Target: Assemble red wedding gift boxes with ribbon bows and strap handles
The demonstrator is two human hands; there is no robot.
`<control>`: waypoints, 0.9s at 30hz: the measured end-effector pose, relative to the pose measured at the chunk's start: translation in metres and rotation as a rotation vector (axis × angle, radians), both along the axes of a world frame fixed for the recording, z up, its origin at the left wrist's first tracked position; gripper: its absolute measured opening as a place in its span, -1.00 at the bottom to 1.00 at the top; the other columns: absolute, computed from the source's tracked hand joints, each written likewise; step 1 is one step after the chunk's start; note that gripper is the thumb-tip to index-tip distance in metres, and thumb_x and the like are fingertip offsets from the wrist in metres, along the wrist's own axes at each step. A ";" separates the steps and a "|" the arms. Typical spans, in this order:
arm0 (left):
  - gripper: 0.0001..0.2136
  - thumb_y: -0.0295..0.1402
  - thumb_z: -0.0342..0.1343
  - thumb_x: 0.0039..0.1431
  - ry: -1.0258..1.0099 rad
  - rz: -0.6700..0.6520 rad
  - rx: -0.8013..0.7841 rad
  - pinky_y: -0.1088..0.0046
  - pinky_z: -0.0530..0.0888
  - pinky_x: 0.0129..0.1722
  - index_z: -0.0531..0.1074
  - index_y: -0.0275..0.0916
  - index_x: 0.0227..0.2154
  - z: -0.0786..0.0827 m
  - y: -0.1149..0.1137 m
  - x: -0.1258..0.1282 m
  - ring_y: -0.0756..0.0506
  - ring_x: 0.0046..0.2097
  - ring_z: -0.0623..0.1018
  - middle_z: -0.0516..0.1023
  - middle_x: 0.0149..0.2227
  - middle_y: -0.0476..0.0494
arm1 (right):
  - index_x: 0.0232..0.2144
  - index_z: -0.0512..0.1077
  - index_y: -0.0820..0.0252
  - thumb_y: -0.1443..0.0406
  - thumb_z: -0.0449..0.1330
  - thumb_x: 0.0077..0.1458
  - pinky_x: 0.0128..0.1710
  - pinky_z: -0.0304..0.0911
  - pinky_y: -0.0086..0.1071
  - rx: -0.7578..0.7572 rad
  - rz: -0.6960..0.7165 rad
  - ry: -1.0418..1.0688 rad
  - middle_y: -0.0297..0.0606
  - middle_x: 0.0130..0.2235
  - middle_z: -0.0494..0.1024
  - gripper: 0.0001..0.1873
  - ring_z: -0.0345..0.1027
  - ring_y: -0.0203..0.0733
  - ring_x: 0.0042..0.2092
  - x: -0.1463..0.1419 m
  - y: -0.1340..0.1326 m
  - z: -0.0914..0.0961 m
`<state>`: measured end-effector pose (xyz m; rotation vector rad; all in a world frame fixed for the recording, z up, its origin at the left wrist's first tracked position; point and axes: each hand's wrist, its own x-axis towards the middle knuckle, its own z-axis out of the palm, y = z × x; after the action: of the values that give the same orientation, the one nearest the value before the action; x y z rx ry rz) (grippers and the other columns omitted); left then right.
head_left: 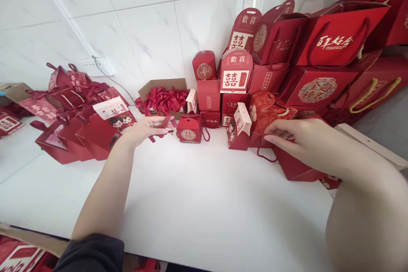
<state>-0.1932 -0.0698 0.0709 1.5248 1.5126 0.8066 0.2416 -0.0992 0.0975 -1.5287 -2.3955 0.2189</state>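
Note:
My left hand holds a dark red ribbon between thumb and fingers, its loose end hanging below them. Just right of it on the white table stands a small red gift box with a round gold emblem and a cord loop. My right hand is over the boxes on the right, its fingers bent, with a gap between thumb and forefinger. Nothing shows in its grip. A patterned orange-red box is near its fingertips, and a plain red box lies partly hidden under the hand. A house-shaped box stands between the hands.
A cardboard box full of red ribbons stands against the tiled wall. Stacked gift bags and boxes crowd the right. Open red boxes stand at left. A wall socket with a cable is behind.

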 end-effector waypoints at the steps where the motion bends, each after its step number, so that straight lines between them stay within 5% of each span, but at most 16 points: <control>1: -0.35 -0.24 0.38 -0.06 -0.030 -0.050 -0.003 0.49 0.46 -0.50 0.42 -0.13 0.15 0.001 -0.002 0.013 -0.06 -0.35 0.57 0.60 -0.02 -0.30 | -0.28 0.53 0.05 0.16 0.10 0.24 -0.43 0.24 -0.37 -0.010 0.049 0.052 -0.30 -0.33 0.63 -0.78 0.48 -0.16 -0.36 -0.008 0.000 -0.003; 6: -0.07 -0.39 0.37 -0.03 -0.283 -0.263 0.053 0.45 0.52 -0.39 0.00 -0.06 0.37 -0.014 -0.022 0.092 -0.08 -0.30 0.58 0.62 -0.18 -0.22 | -0.21 0.57 0.07 0.11 0.13 0.24 -0.23 0.32 -0.40 -0.222 0.335 0.470 -0.31 -0.16 0.64 -0.73 0.51 -0.17 -0.19 -0.069 0.001 -0.029; 10: -0.22 -0.38 0.33 0.03 -0.277 -0.268 0.145 0.40 0.57 -0.34 0.15 0.02 0.31 -0.035 -0.040 0.131 -0.01 -0.35 0.57 0.47 -0.21 -0.06 | -0.41 0.56 0.16 0.04 0.16 0.21 -0.31 0.28 -0.38 -0.410 0.371 0.712 -0.28 -0.36 0.65 -0.64 0.47 -0.20 -0.33 -0.109 0.006 -0.060; 14: -0.35 -0.41 0.34 0.01 -0.280 -0.226 0.173 0.40 0.59 -0.29 0.29 -0.05 0.19 -0.042 -0.046 0.138 -0.01 -0.35 0.60 0.43 -0.23 -0.01 | -0.47 0.53 0.19 0.00 0.28 0.07 -0.35 0.30 -0.36 -0.391 0.272 0.951 -0.27 -0.48 0.60 -0.64 0.45 -0.18 -0.40 -0.120 0.014 -0.081; 19: -0.62 -0.33 0.41 -0.08 -0.328 -0.058 -0.016 0.49 0.56 -0.43 0.37 -0.25 -0.26 -0.036 -0.041 0.136 -0.07 -0.42 0.64 0.46 -0.48 0.08 | -0.50 0.53 0.19 -0.01 0.33 -0.01 -0.36 0.28 -0.36 -0.271 0.187 1.095 -0.27 -0.45 0.59 -0.63 0.42 -0.20 -0.39 -0.118 0.023 -0.086; 23: -0.70 -0.29 0.41 -0.08 -0.251 -0.115 -0.184 0.58 0.51 -0.50 0.38 -0.30 -0.46 -0.032 -0.040 0.134 -0.04 -0.47 0.63 0.56 -0.52 -0.03 | -0.62 0.47 0.20 0.04 0.37 -0.05 -0.47 0.19 -0.39 -0.222 0.126 1.111 -0.31 -0.57 0.50 -0.62 0.29 -0.28 -0.50 -0.111 0.028 -0.081; 27: -0.72 -0.23 0.40 -0.08 -0.130 -0.196 -0.220 0.58 0.48 -0.55 0.46 -0.31 -0.51 -0.027 -0.043 0.133 -0.03 -0.52 0.60 0.57 -0.55 -0.07 | -0.48 0.60 0.19 0.07 0.38 -0.05 -0.47 0.25 -0.38 -0.206 0.066 1.128 -0.30 -0.53 0.55 -0.71 0.34 -0.27 -0.49 -0.102 0.033 -0.073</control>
<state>-0.0597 -0.1128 0.0439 1.4034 1.2881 0.5927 0.1399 -0.0663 0.0241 -0.9466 -1.5158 1.0406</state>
